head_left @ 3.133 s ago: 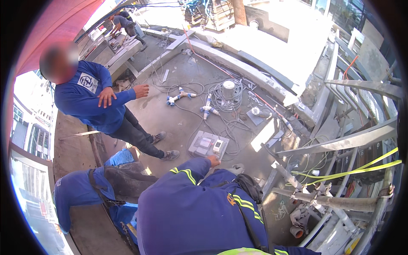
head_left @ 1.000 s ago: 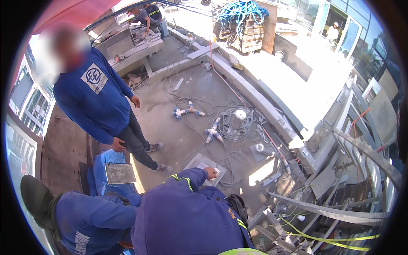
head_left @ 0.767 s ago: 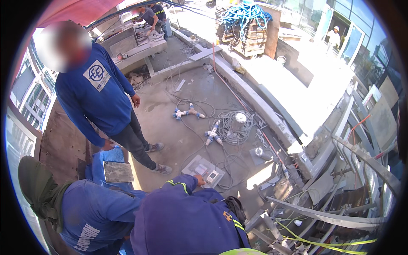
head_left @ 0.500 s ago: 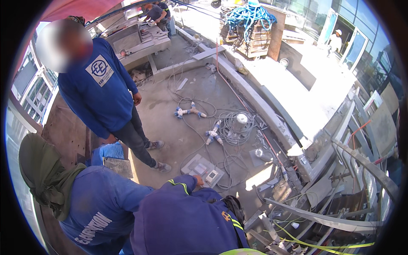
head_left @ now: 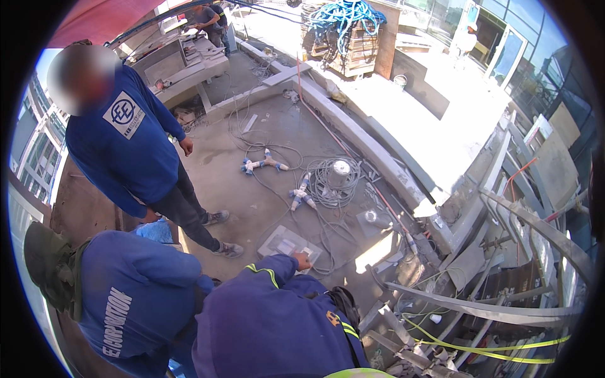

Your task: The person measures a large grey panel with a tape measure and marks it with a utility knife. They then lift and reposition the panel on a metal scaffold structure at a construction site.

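A navy sleeve with yellow-green reflective stripes reaches from the lower edge to my left hand (head_left: 304, 260). The hand is bare and hangs over, or rests on, the right end of a flat pale grey panel (head_left: 287, 244) with lighter rectangles on its face. It is too small to tell whether its fingers grip anything or whether it touches the panel. A dark strap or bag (head_left: 345, 305) lies against the navy clothing. My right hand is not in view.
One person in blue (head_left: 120, 138) stands left of the panel; another, in a dark green head covering (head_left: 50, 271), is at lower left. Taped cable connectors (head_left: 302, 194) and coiled grey cable (head_left: 337, 195) lie on the floor (head_left: 220, 164). Scrap metal (head_left: 485, 309) crowds the right.
My left hand has moved slightly right and up over the panel, covering a small pale-faced box seen beside it earlier. The surroundings have shifted left in view. The person at lower left has drawn an arm back.
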A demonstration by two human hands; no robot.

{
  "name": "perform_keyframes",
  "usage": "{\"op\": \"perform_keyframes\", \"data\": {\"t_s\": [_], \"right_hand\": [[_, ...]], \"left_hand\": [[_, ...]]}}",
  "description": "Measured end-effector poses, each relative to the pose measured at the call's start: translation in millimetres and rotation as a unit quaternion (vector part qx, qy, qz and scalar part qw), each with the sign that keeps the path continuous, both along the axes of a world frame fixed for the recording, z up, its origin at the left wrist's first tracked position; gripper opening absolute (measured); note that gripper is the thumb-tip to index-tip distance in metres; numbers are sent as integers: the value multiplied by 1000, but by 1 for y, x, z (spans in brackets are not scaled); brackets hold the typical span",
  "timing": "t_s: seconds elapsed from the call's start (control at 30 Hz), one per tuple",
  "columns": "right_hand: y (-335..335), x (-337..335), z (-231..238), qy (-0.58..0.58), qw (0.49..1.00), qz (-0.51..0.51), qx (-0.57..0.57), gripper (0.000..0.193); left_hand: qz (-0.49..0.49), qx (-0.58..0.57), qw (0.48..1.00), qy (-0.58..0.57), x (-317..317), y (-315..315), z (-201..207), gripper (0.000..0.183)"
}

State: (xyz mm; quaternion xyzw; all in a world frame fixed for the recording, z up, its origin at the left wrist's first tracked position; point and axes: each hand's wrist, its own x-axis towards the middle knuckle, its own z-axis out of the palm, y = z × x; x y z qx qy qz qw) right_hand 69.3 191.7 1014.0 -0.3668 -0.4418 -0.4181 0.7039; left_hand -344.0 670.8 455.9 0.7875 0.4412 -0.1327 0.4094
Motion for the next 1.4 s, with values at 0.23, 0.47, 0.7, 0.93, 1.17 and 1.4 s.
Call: {"op": "perform_keyframes", "data": {"t_s": [0.23,0.47,0.7,0.93,1.17,1.4], "right_hand": [[-99,-51,19,-12,989,-143,26,64],[-194,-100,8,62,991,-116,-7,72],[-216,-103,-4,53,998,-2,-19,73],[-179,-95,14,25,997,39,-65,66],[-177,-108,9,15,995,75,-58,59],[-186,-103,11,12,996,69,-56,58]], "left_hand": [[39,-71,996,35,-18,-10,-12,54],[43,-72,996,36,-31,2,-3,55],[-41,-61,996,-51,7,17,10,51],[-94,-117,988,-37,32,-6,-1,55],[-137,-152,979,21,58,-10,4,48],[-158,-187,969,28,100,-35,4,41]]}}
